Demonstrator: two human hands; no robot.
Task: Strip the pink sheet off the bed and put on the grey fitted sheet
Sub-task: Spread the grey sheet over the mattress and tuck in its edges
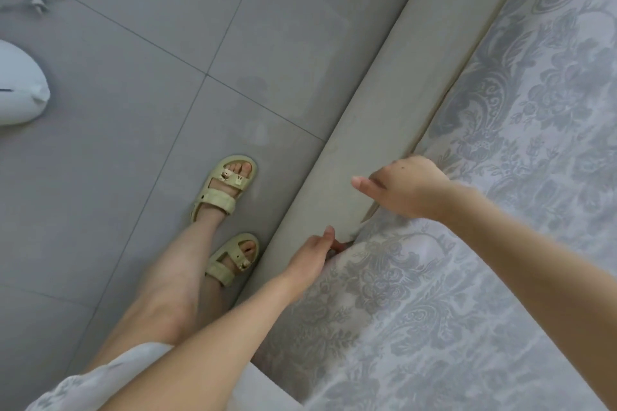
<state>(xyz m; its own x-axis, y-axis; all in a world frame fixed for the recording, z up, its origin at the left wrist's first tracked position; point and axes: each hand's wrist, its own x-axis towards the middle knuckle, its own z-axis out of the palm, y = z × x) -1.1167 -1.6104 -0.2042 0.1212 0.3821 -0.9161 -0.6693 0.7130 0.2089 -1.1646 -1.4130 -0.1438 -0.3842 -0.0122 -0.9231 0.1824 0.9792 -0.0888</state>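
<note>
The grey fitted sheet with a flower pattern lies on the bed, beside the long beige padded bed frame. The left hand curls its fingers on the sheet's edge by the frame. The right hand reaches down there too, thumb out; I cannot tell its hold.

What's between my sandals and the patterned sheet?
The beige bed rail runs between the sandals and the patterned sheet, shown in the head view.

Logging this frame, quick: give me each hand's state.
Left hand: grips the edge of the patterned sheet.
Right hand: cannot tell; its grip is hidden.
</note>
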